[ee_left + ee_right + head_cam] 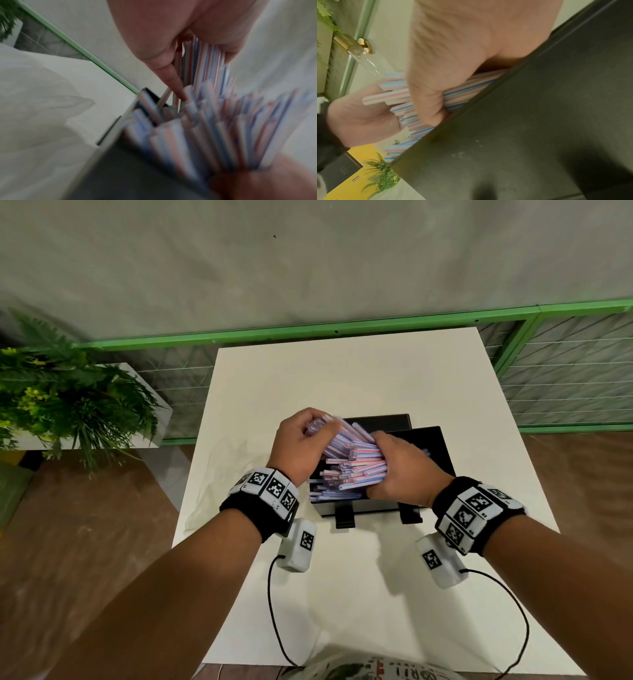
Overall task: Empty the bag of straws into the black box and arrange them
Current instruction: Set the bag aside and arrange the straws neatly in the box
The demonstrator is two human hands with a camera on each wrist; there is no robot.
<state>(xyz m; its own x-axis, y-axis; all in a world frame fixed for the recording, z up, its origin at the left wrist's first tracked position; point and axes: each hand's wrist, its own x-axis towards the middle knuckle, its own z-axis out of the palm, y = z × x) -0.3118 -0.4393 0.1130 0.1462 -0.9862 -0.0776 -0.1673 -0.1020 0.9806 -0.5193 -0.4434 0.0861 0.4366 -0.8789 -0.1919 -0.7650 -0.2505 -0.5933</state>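
Both your hands grip the striped straws (356, 462) over the black box (430, 446): left hand (301, 446) curled around one end, right hand (399, 470) clutching the bundle.

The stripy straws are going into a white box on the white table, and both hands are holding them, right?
Not quite: the box is black, not white, as the head view shows. The rest holds: the red-and-blue striped straws are going into it on the white table, with the left hand and the right hand both holding them.
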